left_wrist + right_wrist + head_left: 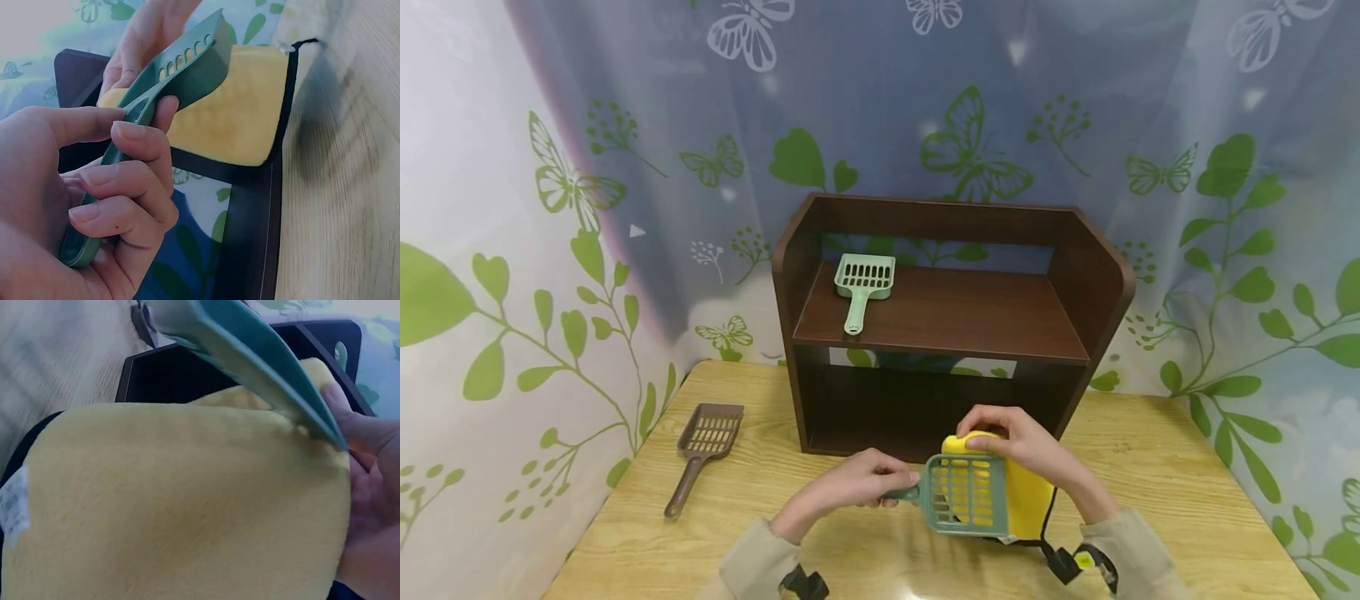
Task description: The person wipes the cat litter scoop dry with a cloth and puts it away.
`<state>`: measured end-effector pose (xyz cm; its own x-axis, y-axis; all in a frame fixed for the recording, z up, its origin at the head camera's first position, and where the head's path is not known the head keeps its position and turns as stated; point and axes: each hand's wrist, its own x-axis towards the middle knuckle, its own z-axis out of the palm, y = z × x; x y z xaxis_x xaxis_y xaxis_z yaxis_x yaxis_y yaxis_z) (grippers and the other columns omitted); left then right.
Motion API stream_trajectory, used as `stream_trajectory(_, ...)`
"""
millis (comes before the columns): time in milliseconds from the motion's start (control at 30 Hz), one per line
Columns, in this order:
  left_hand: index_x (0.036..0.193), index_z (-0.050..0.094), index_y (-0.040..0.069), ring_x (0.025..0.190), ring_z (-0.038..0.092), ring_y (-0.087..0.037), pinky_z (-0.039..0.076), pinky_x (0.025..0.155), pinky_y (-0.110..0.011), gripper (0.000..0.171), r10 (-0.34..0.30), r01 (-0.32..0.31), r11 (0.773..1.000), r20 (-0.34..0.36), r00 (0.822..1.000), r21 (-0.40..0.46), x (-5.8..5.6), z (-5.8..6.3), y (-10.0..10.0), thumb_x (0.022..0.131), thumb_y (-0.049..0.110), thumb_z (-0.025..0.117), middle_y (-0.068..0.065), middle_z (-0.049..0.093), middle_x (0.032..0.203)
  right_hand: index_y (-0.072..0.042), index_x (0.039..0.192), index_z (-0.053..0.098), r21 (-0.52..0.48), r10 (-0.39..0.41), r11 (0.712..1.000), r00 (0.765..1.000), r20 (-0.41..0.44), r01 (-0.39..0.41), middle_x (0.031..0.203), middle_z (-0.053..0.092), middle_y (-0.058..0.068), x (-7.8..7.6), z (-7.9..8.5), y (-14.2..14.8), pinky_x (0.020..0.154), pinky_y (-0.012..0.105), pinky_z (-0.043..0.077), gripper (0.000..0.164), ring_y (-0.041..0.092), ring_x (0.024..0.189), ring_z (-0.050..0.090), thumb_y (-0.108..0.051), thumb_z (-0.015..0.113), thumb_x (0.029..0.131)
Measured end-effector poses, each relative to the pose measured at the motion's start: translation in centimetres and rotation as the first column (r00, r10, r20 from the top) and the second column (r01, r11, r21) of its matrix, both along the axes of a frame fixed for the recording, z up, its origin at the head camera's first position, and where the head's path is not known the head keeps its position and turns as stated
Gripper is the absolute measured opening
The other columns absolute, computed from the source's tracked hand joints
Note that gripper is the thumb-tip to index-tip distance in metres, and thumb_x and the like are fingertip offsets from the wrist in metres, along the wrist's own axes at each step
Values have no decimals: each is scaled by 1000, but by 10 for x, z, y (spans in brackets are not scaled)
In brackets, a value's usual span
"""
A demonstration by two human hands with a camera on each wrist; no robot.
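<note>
My left hand [863,478] grips the handle of a dark green slotted litter scoop [998,500], its fingers curled round the handle in the left wrist view. Behind the scoop's head, my right hand [1018,440] pinches the top of a soft yellow cloth [1028,502] with black edging. That cloth hangs down over the front of the table and shows through the scoop's slots. Seen from the right wrist, a white label [14,505] sits on the cloth's edge, and the scoop's front edge [312,419] meets or nearly meets the fabric.
A dark brown two-tier shelf [940,352] stands at the back of the wooden table [647,558]. On its upper board, a light green litter scoop [858,304] lies at the left. A brown litter scoop [692,461] rests on the table left of the shelf.
</note>
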<state>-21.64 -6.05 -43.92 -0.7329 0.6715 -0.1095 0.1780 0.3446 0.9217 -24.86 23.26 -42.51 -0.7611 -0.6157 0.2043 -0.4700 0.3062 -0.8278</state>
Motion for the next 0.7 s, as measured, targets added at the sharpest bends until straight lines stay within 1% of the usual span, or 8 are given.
stream_trajectory(167, 77, 64, 1, 52, 36, -7, 31, 51, -20, 39, -28, 28, 1000, -6, 1000, -6, 2, 0, 4, 103, 30, 56, 0, 51, 63, -17, 105, 70, 49, 145, 989, 988, -54, -142, 102, 70, 1, 1, 7, -20, 83, 30, 55, 8, 15, 88, 64, -14, 65, 99)
stream_trajectory(233, 75, 63, 2, 51, 36, -7, 31, 51, -21, 40, -33, 33, 999, 1, 999, -4, 2, -2, 6, 103, 30, 56, 0, 51, 62, -17, 104, 70, 71, 168, 984, 982, -88, -162, 100, 70, -1, 3, 8, -28, 83, 30, 55, 7, 12, 89, 64, -15, 66, 98)
stream_trajectory(333, 76, 61, -3, 51, 35, -7, 31, 51, -21, 44, -28, 28, 1000, 16, 999, 6, 2, -5, 5, 103, 31, 57, 0, 51, 62, -18, 103, 70, 96, 165, 983, 980, -113, -155, 100, 70, -2, 5, 10, -30, 83, 30, 55, 6, 11, 90, 64, -17, 66, 98)
stream_trajectory(400, 77, 61, -4, 50, 35, -7, 31, 51, -21, 45, -11, 10, 1000, 25, 1000, 13, 1, -8, 3, 103, 33, 57, 1, 51, 61, -20, 103, 69, 108, 128, 987, 985, -112, -116, 101, 70, -3, 4, 11, -26, 82, 29, 55, 6, 11, 88, 64, -19, 66, 98)
stream_trajectory(467, 79, 65, -1, 50, 35, -7, 29, 50, -21, 43, 18, -19, 999, 35, 999, 31, -1, -9, 0, 103, 33, 58, 1, 50, 61, -20, 104, 69, 100, 76, 993, 992, -100, -66, 101, 69, -2, 2, 12, -17, 80, 28, 54, 7, 12, 86, 64, -18, 66, 98)
stream_trajectory(533, 77, 63, 1, 50, 33, -8, 28, 49, -21, 43, 43, -45, 998, 50, 998, 46, -2, -10, -4, 103, 34, 58, 1, 49, 61, -19, 104, 69, 81, 10, 997, 995, -98, -2, 100, 68, -1, 0, 10, -8, 78, 27, 53, 7, 14, 84, 62, -16, 66, 98)
stream_trajectory(633, 76, 61, 7, 50, 31, -10, 26, 49, -22, 40, 74, -79, 995, 73, 995, 68, -4, -11, -10, 104, 35, 57, 1, 47, 61, -17, 104, 69, 38, -99, 994, 992, -83, 103, 102, 68, 2, 0, 5, 3, 75, 26, 51, 7, 16, 83, 60, -14, 65, 100)
stream_trajectory(700, 77, 59, 6, 50, 30, -10, 25, 49, -23, 40, 84, -91, 993, 87, 993, 79, -4, -11, -13, 105, 35, 56, 1, 47, 61, -14, 106, 68, 1, -165, 986, 985, -49, 165, 104, 68, 4, 1, 2, 9, 73, 25, 51, 7, 16, 83, 59, -14, 64, 101)
